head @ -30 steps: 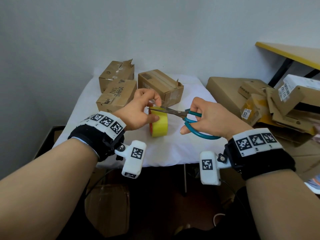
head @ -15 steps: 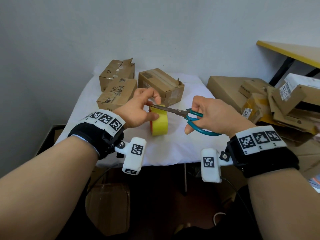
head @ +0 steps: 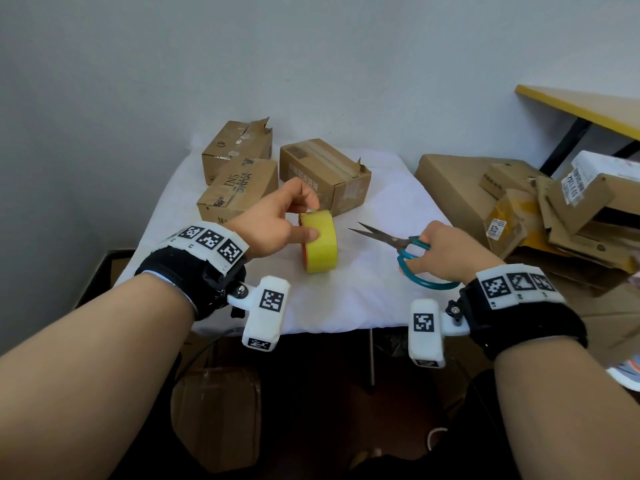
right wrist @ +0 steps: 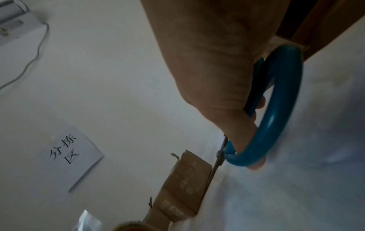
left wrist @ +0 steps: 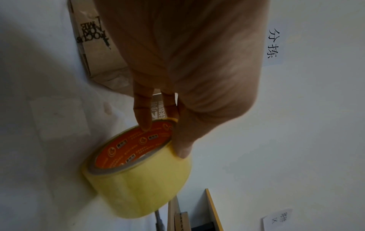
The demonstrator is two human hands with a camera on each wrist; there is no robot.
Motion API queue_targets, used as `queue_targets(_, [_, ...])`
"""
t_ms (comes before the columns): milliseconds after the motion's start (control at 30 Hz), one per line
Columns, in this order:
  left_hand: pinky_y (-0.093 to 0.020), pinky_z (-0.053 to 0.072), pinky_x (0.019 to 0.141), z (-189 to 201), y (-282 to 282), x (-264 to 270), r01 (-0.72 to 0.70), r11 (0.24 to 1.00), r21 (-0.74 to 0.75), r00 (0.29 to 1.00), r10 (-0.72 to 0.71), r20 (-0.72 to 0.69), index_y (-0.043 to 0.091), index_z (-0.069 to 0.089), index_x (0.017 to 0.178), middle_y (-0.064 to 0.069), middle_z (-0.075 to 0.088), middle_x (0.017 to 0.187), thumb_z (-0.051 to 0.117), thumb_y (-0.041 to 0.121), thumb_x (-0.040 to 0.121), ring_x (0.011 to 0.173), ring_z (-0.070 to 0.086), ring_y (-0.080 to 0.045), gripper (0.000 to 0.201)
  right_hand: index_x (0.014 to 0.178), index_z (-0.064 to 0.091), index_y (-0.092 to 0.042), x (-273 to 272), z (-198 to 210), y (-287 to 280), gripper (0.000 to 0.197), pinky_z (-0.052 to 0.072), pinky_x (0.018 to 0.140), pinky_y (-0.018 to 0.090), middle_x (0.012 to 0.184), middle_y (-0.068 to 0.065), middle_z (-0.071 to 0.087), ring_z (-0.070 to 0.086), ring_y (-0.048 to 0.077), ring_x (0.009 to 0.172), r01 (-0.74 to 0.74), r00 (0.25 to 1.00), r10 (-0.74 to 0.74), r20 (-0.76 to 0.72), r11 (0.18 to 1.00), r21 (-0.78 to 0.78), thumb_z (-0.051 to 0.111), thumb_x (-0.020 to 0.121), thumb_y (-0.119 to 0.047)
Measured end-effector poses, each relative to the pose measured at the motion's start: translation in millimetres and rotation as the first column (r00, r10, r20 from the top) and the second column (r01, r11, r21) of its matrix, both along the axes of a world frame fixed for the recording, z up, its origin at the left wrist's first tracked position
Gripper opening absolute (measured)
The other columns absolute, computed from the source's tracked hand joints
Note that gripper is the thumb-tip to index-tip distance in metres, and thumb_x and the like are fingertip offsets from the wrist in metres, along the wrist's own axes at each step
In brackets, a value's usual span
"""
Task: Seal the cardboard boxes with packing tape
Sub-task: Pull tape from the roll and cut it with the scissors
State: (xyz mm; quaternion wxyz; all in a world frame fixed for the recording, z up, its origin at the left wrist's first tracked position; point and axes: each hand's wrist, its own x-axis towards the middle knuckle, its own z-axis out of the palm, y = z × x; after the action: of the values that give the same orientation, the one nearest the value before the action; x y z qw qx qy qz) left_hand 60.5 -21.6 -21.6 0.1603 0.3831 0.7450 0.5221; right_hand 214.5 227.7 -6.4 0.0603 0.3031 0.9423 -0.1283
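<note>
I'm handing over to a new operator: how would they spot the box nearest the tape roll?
On the white-covered table, three cardboard boxes sit at the far end. Behind the yellow tape roll, the right-hand box stands apart from the other two. It alone carries a barcode label and a tape strip along its top.

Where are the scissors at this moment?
In the head view the scissors are in the right hand, blades pointing left over the white table, clear of the tape roll held by the left hand.
</note>
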Motion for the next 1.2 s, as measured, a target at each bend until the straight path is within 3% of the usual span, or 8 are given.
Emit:
queue_targets(200, [-0.037,0.053,0.083,-2.3,1.3,-1.1,0.003,0.999,0.052,1.0,-0.004,0.009,0.015,0.058,0.103,-0.013,0.062,0.11,0.072,0.013,0.084,0.103,0.058,-0.019,0.023,0.131,0.058,-0.009,-14.1,-2.9,-13.1,0.051,0.042,0.099,0.032,0.133,0.009,0.06,0.055,0.026,0.124,-0.053,0.997,0.053,-0.064,0.999,-0.006,0.074,0.091,-0.037])
queue_targets(300, [-0.036,0.052,0.083,-3.2,4.1,0.1,-0.022,0.998,0.06,1.0,0.023,-0.018,0.009,0.059,0.103,-0.017,0.063,0.109,0.069,0.004,0.09,0.096,0.059,-0.015,0.017,0.118,0.066,-0.02,-23.6,5.8,-31.6,0.034,0.047,0.095,0.031,0.119,0.003,0.067,0.062,0.019,0.11,-0.095,0.94,0.014,-0.341,0.97,-0.224,0.076,0.089,-0.034])
queue_targets(433, [-0.029,0.05,0.078,-2.6,7.1,2.2,-0.038,0.997,0.066,0.999,0.04,-0.022,0.012,0.061,0.099,-0.008,0.063,0.096,0.067,0.003,0.091,0.086,0.058,-0.009,0.013,0.113,0.068,-0.022,-36.2,10.1,-69.2,0.029,0.054,0.083,0.031,0.097,0.005,0.074,0.071,0.015,0.088,-0.279,0.872,-0.025,-0.488,0.794,-0.539,0.079,0.088,-0.029])
queue_targets(533, [-0.027,0.05,0.076,-2.2,8.3,4.7,-0.037,0.995,0.09,0.999,0.039,-0.02,0.015,0.063,0.095,-0.018,0.066,0.101,0.067,0.006,0.092,0.085,0.059,-0.011,0.01,0.112,0.066,-0.018,-41.5,11.4,-83.7,0.026,0.051,0.073,0.024,0.09,0.002,0.075,0.07,0.008,0.076,-0.312,0.87,-0.028,-0.492,0.742,-0.593,0.078,0.089,-0.019])
queue_targets(700, [-0.023,0.049,0.069,-2.6,10.1,5.5,-0.076,0.989,0.126,0.997,0.079,-0.012,0.019,0.062,0.086,-0.005,0.065,0.088,0.068,0.006,0.092,0.076,0.058,-0.009,0.015,0.094,0.067,-0.016,-46.2,9.3,-89.3,0.014,0.051,0.066,0.026,0.073,-0.002,0.068,0.06,0.005,0.06,-0.281,0.858,-0.094,-0.505,0.737,-0.615,0.078,0.088,-0.011])
queue_targets(800, [-0.026,0.049,0.065,-2.7,11.0,7.1,-0.092,0.986,0.141,0.996,0.09,0.023,0.017,0.06,0.085,-0.007,0.061,0.084,0.065,0.005,0.094,0.073,0.055,-0.014,0.016,0.088,0.066,-0.014,-47.3,9.8,-90.3,0.013,0.05,0.062,0.022,0.071,0.0,0.066,0.058,0.003,0.054,-0.284,0.854,-0.104,-0.509,0.727,-0.625,0.077,0.089,-0.01])
queue_targets(1067, [-0.023,0.051,0.059,4.9,12.4,3.0,-0.273,0.927,0.255,0.95,0.219,0.221,0.02,0.049,0.094,0.006,0.066,0.095,0.045,0.016,0.106,0.078,0.07,-0.009,0.013,0.08,0.067,-0.017,-47.9,6.4,-84.3,0.016,0.052,0.067,0.025,0.074,0.003,0.065,0.061,0.009,0.063,-0.274,0.861,-0.11,-0.497,0.723,-0.635,0.075,0.089,-0.007])
queue_targets(1200, [-0.025,0.052,0.062,5.9,9.3,3.2,-0.238,0.936,0.259,0.961,0.189,0.203,0.022,0.05,0.094,-0.002,0.064,0.105,0.044,0.011,0.105,0.082,0.07,-0.012,0.016,0.08,0.068,-0.017,-48.8,4.1,-79.1,0.016,0.059,0.088,0.044,0.087,0.013,0.066,0.065,0.025,0.083,-0.268,0.852,-0.142,-0.503,0.708,-0.653,0.071,0.092,-0.007])
